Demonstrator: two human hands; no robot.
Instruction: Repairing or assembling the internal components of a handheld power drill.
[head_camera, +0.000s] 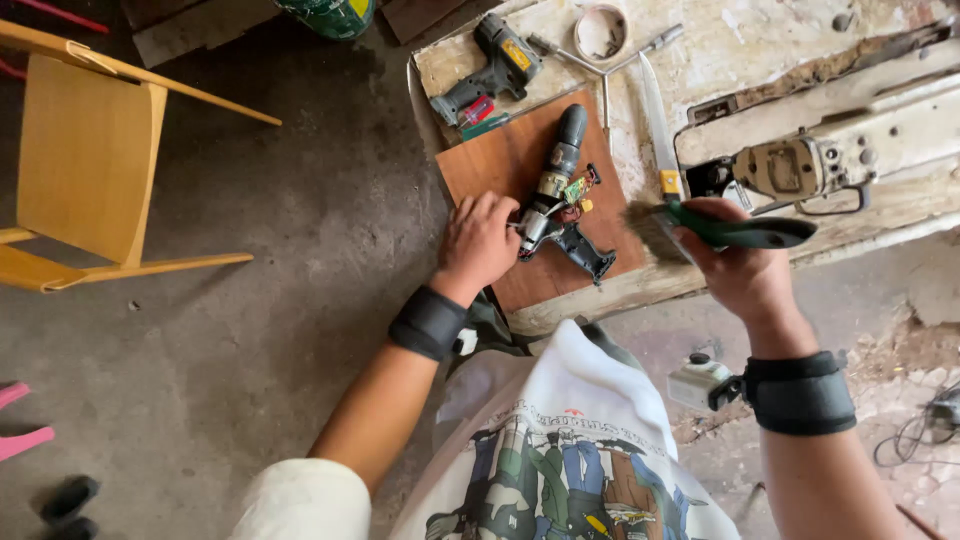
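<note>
The opened drill (553, 205) under the left hand (478, 245) is showing matt dark plastic, a dull bare-metal gearbox and a small glossy green circuit board. It is lying on a smooth, reddish-brown wooden board (500, 165) with a satin finish, near the counter's front edge. The counter (760, 50) is looking rough, its pale paint flaking off worn wood. The right hand (745, 265) is gripping a brush (700, 225) with a glossy green plastic handle and coarse, greyish bristles. The concrete floor (260, 300) is looking matt and gritty. The chair (85, 165) is showing smooth, pale wood.
</note>
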